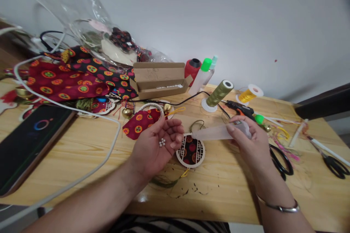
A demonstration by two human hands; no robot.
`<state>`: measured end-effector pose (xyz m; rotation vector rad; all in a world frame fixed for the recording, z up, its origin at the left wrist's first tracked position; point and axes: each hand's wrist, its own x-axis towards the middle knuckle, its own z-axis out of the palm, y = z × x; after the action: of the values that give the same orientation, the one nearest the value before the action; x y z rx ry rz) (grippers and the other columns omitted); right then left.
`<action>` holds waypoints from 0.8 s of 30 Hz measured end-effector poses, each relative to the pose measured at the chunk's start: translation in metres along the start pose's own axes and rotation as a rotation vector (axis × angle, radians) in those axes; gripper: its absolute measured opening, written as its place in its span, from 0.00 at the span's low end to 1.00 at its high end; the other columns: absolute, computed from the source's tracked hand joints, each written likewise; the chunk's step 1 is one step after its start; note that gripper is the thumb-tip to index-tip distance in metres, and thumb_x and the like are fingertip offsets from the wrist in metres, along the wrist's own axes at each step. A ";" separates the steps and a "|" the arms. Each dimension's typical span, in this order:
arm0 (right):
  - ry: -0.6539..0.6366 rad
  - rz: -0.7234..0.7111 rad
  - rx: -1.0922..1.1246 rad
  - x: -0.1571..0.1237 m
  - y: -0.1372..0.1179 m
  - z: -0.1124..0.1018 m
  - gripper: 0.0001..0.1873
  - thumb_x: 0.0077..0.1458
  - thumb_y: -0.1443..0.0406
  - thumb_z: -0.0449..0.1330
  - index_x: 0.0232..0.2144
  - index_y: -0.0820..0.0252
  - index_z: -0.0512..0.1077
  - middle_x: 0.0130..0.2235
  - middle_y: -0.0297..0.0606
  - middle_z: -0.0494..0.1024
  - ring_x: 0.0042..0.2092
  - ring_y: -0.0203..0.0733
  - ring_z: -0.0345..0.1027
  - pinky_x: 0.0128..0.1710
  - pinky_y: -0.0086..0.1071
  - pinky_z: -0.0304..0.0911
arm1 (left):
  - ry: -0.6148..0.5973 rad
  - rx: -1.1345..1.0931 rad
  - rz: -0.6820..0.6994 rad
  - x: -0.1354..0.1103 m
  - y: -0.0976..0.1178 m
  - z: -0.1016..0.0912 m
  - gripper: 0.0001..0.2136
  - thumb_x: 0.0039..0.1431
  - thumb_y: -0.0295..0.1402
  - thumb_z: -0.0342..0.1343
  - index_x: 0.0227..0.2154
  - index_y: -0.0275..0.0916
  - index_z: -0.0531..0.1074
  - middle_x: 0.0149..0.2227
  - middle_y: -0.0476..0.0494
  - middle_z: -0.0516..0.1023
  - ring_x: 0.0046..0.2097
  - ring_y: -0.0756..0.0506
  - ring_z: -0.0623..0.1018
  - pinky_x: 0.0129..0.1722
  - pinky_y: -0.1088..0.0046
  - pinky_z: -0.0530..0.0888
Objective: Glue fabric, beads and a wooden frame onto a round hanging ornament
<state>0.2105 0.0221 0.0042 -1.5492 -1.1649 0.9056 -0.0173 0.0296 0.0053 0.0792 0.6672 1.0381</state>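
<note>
My left hand is turned palm up and cupped, with several small white pearl beads lying in it. Between the thumb and fingers of my right hand is a whitish, translucent glue bottle, held nearly level with its narrow end pointing left. That end is over the upper edge of a round ornament, which has a pale lattice frame over dark patterned fabric. The ornament lies on the table just right of my left fingers, with a yellow loop and green tassel threads below it.
Behind my hands stand an open cardboard box, a green-capped bottle and thread spools in green and yellow. Scissors lie at right. A phone, a white cable and patterned fabric occupy the left.
</note>
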 end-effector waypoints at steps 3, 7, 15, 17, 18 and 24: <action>-0.039 0.101 0.132 0.004 0.003 0.002 0.15 0.42 0.56 0.68 0.29 0.57 0.70 0.20 0.28 0.66 0.19 0.31 0.57 0.16 0.24 0.54 | -0.007 -0.009 0.001 0.000 0.000 0.000 0.22 0.65 0.32 0.39 0.26 0.27 0.75 0.24 0.38 0.74 0.22 0.51 0.71 0.20 0.77 0.69; -0.049 0.138 0.215 0.006 0.004 0.004 0.15 0.42 0.58 0.69 0.29 0.59 0.69 0.20 0.27 0.67 0.18 0.28 0.57 0.16 0.22 0.52 | 0.001 -0.007 0.000 -0.001 0.000 0.000 0.22 0.65 0.33 0.39 0.26 0.27 0.75 0.24 0.37 0.74 0.22 0.51 0.72 0.20 0.77 0.70; -0.066 0.168 0.274 0.005 0.006 0.005 0.16 0.42 0.58 0.69 0.29 0.60 0.69 0.18 0.26 0.66 0.17 0.27 0.56 0.16 0.20 0.50 | -0.008 -0.009 -0.002 0.000 0.001 0.000 0.22 0.65 0.33 0.39 0.26 0.26 0.75 0.24 0.38 0.74 0.22 0.51 0.72 0.20 0.77 0.69; -0.064 0.170 0.293 0.006 0.007 0.005 0.15 0.42 0.58 0.69 0.28 0.60 0.69 0.17 0.26 0.65 0.17 0.27 0.56 0.16 0.19 0.49 | -0.015 -0.010 -0.005 0.001 0.001 -0.001 0.22 0.65 0.32 0.39 0.26 0.26 0.75 0.24 0.37 0.74 0.22 0.50 0.72 0.20 0.78 0.68; -0.061 0.167 0.299 0.006 0.008 0.006 0.15 0.42 0.59 0.69 0.28 0.60 0.69 0.17 0.26 0.65 0.17 0.26 0.56 0.16 0.19 0.49 | -0.018 -0.011 -0.007 0.001 0.000 -0.002 0.22 0.65 0.32 0.39 0.27 0.26 0.75 0.24 0.37 0.74 0.22 0.50 0.72 0.19 0.78 0.68; -0.066 0.155 0.329 0.005 0.008 0.007 0.14 0.43 0.59 0.69 0.28 0.60 0.69 0.17 0.25 0.65 0.17 0.26 0.55 0.16 0.18 0.49 | -0.006 -0.004 0.003 0.000 0.000 0.000 0.22 0.65 0.32 0.39 0.26 0.26 0.75 0.24 0.37 0.74 0.22 0.51 0.72 0.19 0.78 0.68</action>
<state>0.2070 0.0285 -0.0052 -1.3604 -0.8960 1.1944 -0.0175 0.0294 0.0050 0.0796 0.6599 1.0421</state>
